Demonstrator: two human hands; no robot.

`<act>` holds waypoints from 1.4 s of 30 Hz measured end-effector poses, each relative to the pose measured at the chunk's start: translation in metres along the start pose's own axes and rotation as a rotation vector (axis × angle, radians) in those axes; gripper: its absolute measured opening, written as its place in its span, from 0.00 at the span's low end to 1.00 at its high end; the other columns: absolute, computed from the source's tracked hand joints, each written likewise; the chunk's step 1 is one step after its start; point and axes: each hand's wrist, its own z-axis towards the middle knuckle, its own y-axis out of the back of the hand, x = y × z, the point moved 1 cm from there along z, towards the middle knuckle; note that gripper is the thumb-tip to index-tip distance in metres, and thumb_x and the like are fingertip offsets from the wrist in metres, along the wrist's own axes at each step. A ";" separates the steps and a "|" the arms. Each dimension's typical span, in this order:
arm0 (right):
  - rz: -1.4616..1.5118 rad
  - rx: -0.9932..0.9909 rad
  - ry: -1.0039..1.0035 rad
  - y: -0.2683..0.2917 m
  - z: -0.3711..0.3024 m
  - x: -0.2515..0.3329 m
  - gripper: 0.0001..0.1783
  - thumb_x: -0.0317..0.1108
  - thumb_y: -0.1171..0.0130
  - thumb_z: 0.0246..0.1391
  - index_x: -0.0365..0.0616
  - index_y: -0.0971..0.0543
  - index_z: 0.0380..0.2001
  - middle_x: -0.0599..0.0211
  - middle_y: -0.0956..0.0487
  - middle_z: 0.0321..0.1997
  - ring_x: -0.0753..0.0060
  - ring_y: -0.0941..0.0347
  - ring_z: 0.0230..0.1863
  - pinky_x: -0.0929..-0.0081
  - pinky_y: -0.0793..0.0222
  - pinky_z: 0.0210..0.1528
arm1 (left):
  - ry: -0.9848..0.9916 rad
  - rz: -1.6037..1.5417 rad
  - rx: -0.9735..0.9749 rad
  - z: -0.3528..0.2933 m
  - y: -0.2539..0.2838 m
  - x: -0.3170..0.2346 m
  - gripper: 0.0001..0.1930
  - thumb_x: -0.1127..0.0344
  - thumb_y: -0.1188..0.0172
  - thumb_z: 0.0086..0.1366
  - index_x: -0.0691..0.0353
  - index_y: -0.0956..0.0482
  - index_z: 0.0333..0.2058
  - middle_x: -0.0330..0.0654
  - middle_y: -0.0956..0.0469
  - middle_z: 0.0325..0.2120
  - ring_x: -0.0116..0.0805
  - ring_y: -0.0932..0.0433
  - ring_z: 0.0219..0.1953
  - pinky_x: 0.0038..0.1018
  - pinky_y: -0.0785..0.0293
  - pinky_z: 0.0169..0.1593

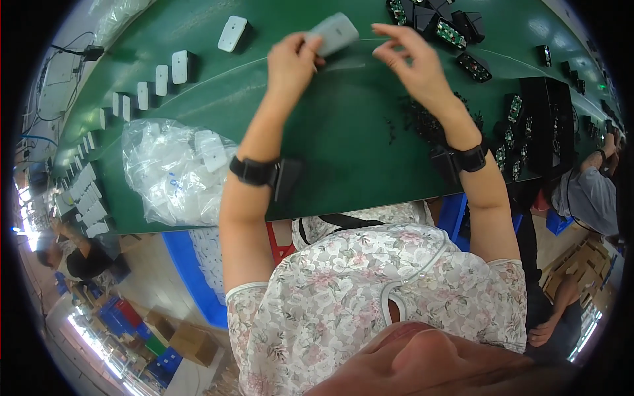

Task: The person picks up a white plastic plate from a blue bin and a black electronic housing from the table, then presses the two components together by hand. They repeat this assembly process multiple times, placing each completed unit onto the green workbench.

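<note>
My left hand (290, 66) grips a pale, rounded rectangular plastic case (338, 33) by its near left end, held over the far side of the green table (343, 145). The case is slightly blurred. To the right of it, my right hand (416, 69) is raised with thumb and fingers apart, and nothing shows between them. Beyond that hand lie black housings with green circuit boards (451, 33). A scatter of small black parts (426, 122) sits under my right wrist, partly hidden by it. Another white case (233, 34) stands left of my left hand.
A row of white cases (162, 80) curves along the table's left side. A clear bag of white parts (175, 175) lies by my left forearm. At right are more circuit boards (514, 109) and a black box (548, 125). A blue bin (181, 264) stands below the table's edge; other people work nearby.
</note>
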 end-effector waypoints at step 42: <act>-0.364 0.471 0.073 -0.052 -0.053 0.056 0.07 0.34 0.43 0.59 0.42 0.21 0.37 0.73 0.23 0.32 0.82 0.33 0.29 0.83 0.40 0.29 | 1.148 0.333 -0.892 -0.376 0.187 0.324 0.29 0.46 0.37 0.55 0.73 0.22 0.37 0.59 0.20 0.34 0.57 0.22 0.38 0.40 0.25 0.46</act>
